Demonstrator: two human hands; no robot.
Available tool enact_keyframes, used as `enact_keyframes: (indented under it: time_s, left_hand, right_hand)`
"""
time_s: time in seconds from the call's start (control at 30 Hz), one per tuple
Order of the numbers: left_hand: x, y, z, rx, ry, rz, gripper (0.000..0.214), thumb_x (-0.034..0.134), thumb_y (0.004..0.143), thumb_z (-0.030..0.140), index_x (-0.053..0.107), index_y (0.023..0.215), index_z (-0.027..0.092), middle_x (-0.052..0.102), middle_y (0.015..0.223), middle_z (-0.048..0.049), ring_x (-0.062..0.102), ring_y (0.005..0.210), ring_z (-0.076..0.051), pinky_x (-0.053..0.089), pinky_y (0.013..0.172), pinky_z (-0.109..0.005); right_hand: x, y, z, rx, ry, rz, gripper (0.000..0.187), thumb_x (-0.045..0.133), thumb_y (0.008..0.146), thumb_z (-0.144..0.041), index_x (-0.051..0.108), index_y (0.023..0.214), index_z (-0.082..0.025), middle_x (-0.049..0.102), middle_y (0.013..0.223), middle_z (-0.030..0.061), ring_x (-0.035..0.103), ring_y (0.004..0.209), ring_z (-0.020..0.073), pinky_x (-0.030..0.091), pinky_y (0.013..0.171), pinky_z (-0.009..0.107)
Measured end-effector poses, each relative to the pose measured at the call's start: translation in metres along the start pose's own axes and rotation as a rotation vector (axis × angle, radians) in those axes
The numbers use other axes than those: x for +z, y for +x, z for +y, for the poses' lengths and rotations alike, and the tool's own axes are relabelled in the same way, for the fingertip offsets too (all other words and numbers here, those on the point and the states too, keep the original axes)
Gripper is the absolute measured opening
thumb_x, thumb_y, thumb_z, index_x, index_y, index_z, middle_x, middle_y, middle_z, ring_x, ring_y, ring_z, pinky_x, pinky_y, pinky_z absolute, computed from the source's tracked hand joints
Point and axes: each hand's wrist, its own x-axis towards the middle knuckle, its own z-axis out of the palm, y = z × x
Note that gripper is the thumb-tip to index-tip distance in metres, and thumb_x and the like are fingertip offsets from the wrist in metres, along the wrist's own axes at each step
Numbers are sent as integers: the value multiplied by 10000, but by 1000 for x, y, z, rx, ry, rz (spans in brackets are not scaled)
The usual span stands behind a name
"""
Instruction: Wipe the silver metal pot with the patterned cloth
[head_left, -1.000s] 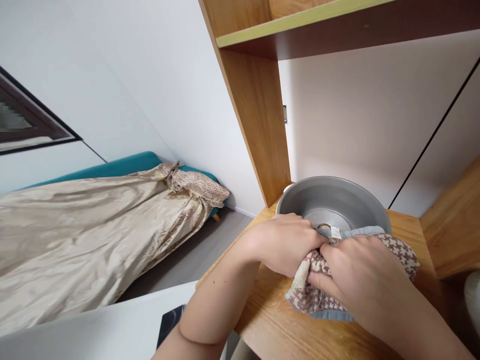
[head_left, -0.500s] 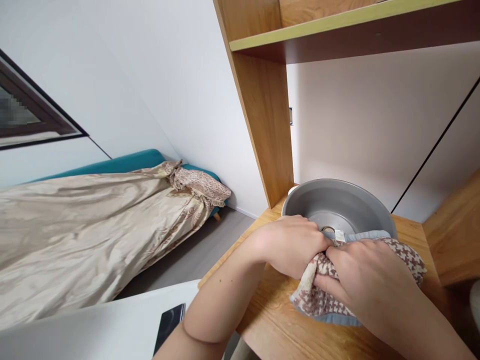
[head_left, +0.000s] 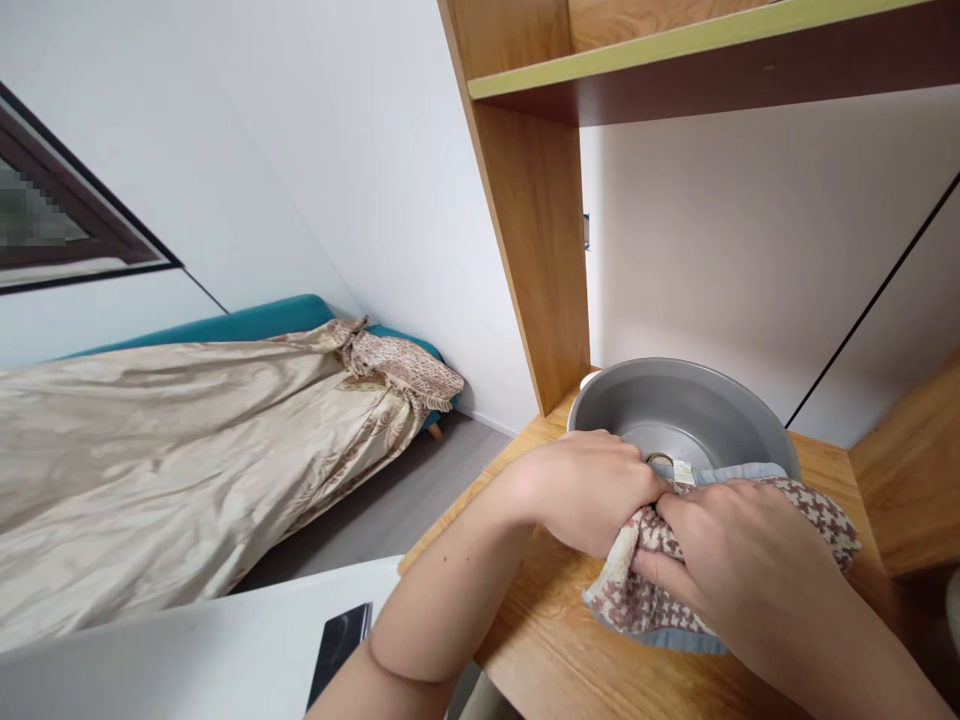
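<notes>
A brown and cream houndstooth cloth [head_left: 660,600] with a blue-grey border and a small white label is bunched up over the near rim of a grey basin [head_left: 667,400]. My left hand [head_left: 592,490] is closed on the cloth from the left, its fingertips hidden in the folds. From the right, my right hand [head_left: 735,540] grips the same cloth, thumb below and fingers curled over the top. The two hands meet at the cloth's middle. Part of a ring-shaped thing [head_left: 660,458] shows inside the basin, just behind the cloth; I cannot tell what it is.
The basin stands on a wooden desk [head_left: 555,620] beneath a shelf [head_left: 675,60] with an upright side panel [head_left: 525,220]. At the lower left, a dark flat device [head_left: 339,645] lies on a white surface [head_left: 187,660]. Beyond it is a teal sofa [head_left: 285,315] under a beige cover [head_left: 187,440].
The view has shifted very slightly, so most things sit a few pixels further right. Both hands keep their hold on the cloth, with hardly any movement.
</notes>
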Motion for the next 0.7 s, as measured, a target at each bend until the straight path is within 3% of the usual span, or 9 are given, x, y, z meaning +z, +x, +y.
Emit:
enact_keyframes:
  time_s: [0.47,0.7]
  left_hand:
    - [0,0,0,6,3,6,225,686,851,447,661,823,225,750,783,-41,653,626,-209,377,514,-317]
    - [0,1,0,9,-2,10,222,696,845,440,644,815,226,744,772,-28,653,630,-207,352,517,-328]
  right_hand:
    - [3,-1,0,-6,-16,55,340,618,926,-418,634,631,-249,631,556,30,532,506,221,137,574,366]
    - [-2,0,1,-31,3,13,350,619,928,-405,636,615,-250,623,551,21,492,491,189,134,558,369]
